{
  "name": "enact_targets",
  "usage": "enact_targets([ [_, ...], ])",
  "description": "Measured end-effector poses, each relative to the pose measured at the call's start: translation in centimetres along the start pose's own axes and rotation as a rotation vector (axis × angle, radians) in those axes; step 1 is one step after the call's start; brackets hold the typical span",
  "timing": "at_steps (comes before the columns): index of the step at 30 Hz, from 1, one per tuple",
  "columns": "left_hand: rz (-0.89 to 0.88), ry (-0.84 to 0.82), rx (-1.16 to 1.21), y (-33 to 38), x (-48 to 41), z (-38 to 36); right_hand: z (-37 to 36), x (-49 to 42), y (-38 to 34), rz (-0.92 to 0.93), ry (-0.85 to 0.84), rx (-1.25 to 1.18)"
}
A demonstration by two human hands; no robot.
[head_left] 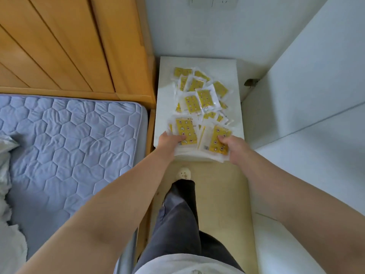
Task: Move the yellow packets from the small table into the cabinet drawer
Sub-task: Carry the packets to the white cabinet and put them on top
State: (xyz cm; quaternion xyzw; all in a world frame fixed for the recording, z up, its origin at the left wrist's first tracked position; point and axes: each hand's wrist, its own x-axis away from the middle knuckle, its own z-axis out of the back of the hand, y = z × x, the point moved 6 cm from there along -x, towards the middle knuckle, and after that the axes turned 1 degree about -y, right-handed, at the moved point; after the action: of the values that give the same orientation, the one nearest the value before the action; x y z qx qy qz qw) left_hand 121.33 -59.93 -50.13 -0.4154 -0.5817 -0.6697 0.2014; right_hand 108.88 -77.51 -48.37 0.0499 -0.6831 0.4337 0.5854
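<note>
Bedroom corner, seen from above: a blue quilted mattress (69, 145) and wooden headboard (69, 46) flank a small white table (236, 107) strewn with yellow packets (199, 95). At the table's near edge, the person's left hand (169, 142) grips one stack of packets (184, 129), thumb clamped on top, while the right hand (235, 149) pinches a second stack (217, 141) just beside it.

Left hand (170, 141) and right hand (235, 147) bare; forearms (110, 204) bare to frame edge. Loose dark grey trousers (177, 224), creased. White shirt (177, 263) hem lowest. One cream plush slipper (184, 173), small face on it.
</note>
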Motion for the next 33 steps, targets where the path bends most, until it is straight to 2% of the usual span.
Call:
enact_targets([
  [5, -0.052, 0.06, -0.196, 6.2, -9.5, -2.6, -2.4, -9.5, -7.3, 0.039, 0.1, 0.105],
  [10, -0.154, 0.081, -0.493, 8.5, -17.8, -5.9, -5.0, -18.9, -11.6, 0.12, 0.198, 0.423],
  [14, -0.313, 0.161, -1.122, 8.3, -20.6, -7.7, -6.2, -21.9, -11.6, 0.22, 0.264, 0.886],
  [16, -0.32, 0.113, -1.262, 7.7, -21.0, -8.2, -6.6, -21.5, -11.4, 0.306, 0.292, 1.048],
  [21, -0.352, 0.015, -1.306, 7.7, -20.6, -7.9, -6.8, -19.7, -12.1, 0.392, 0.277, 1.036],
  [26, -0.377, 0.035, -1.195, 8.6, -18.3, -5.6, -6.3, -17.3, -12.5, 0.416, 0.222, 1.082],
  [33, -0.546, 0.118, -1.289, 10.4, -10.9, -4.7, -7.4, -11.6, -12.8, 0.559, 0.109, 1.162],
])
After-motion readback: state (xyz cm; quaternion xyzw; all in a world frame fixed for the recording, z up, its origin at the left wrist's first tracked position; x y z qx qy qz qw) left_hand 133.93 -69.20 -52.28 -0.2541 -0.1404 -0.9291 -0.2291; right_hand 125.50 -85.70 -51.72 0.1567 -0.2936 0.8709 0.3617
